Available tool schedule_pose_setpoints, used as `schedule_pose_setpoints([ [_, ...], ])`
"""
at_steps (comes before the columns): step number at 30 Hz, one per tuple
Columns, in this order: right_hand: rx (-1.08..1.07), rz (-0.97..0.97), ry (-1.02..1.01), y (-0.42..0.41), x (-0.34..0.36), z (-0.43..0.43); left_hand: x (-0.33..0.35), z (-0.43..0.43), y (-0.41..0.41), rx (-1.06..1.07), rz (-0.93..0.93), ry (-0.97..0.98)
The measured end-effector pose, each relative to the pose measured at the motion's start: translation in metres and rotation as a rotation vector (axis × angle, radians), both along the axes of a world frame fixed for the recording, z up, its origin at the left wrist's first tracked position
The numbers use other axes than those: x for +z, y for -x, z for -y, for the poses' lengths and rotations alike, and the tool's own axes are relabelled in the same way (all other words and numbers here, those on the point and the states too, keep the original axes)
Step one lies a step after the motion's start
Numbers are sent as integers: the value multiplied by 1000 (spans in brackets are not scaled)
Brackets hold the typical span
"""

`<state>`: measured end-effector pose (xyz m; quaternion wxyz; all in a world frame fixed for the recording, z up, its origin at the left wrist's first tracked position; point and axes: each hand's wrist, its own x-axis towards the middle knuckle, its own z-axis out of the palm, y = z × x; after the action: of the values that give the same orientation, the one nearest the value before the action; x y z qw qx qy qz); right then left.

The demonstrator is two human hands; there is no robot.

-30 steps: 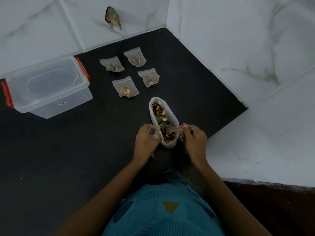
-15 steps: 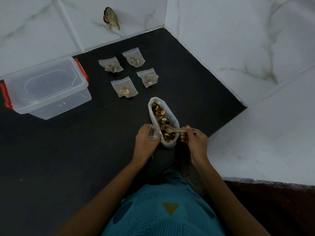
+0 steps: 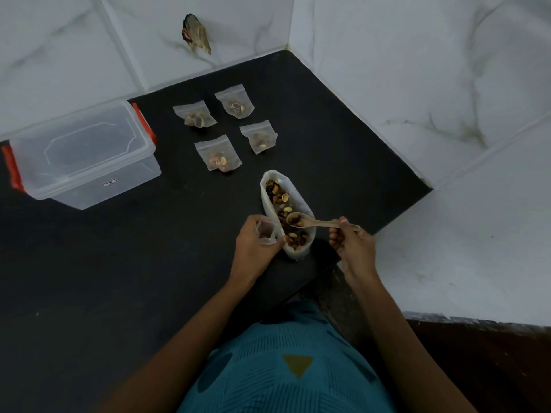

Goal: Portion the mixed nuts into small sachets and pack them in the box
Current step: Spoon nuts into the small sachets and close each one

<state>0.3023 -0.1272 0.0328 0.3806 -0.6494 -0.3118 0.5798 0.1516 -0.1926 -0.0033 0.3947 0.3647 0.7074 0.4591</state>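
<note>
An open white bag of mixed nuts (image 3: 301,201) lies on the black counter (image 3: 119,263) in front of me. My left hand (image 3: 253,248) grips a small clear sachet (image 3: 264,231) with its mouth open, just left of the bag. My right hand (image 3: 351,245) pinches the handle of a pale spoon (image 3: 310,222), whose bowl carries a few nuts over the bag. Several filled sachets (image 3: 219,155) lie in a cluster beyond the bag. A clear plastic box with red clips (image 3: 83,156) stands at the far left with its lid on.
White marble walls (image 3: 417,84) meet at a corner behind the counter, and a marble ledge (image 3: 477,248) borders it on the right. A dark scrap (image 3: 195,32) sticks to the back wall. My teal shirt (image 3: 286,368) fills the bottom centre.
My right hand has lifted the spoon out of the nuts and drawn back to the right; the bowl now holds a few nuts. My left hand keeps the sachet in place.
</note>
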Motion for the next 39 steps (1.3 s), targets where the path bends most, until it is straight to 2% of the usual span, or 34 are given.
schedule_pose_setpoints([
  [3,114,205,-150,2,-2,4,2,-1,0,1,-1,4],
  [5,164,261,-229,5,-3,7,2,-1,-1,3,17,13],
  [7,130,218,-173,6,-3,6,3,-2,-1,-2,20,19],
  [10,25,19,2,3,-1,1,4,-1,0,6,4,21],
  [12,3,-49,54,0,4,0,5,-1,1,17,-11,8],
  [16,-3,-112,24,-3,24,-2,9,-3,2,24,-52,-25],
  [20,114,-94,-89,0,50,2,8,-7,0,27,-96,-38],
  [22,198,-14,-174,6,60,6,7,-9,0,32,-125,-41],
  [29,517,446,-626,30,62,21,15,-15,-5,37,-221,-82],
  [33,726,528,-727,40,63,25,21,-14,-9,-26,-270,-167],
  [39,946,584,-829,40,62,21,32,-13,-13,-80,-209,-206],
])
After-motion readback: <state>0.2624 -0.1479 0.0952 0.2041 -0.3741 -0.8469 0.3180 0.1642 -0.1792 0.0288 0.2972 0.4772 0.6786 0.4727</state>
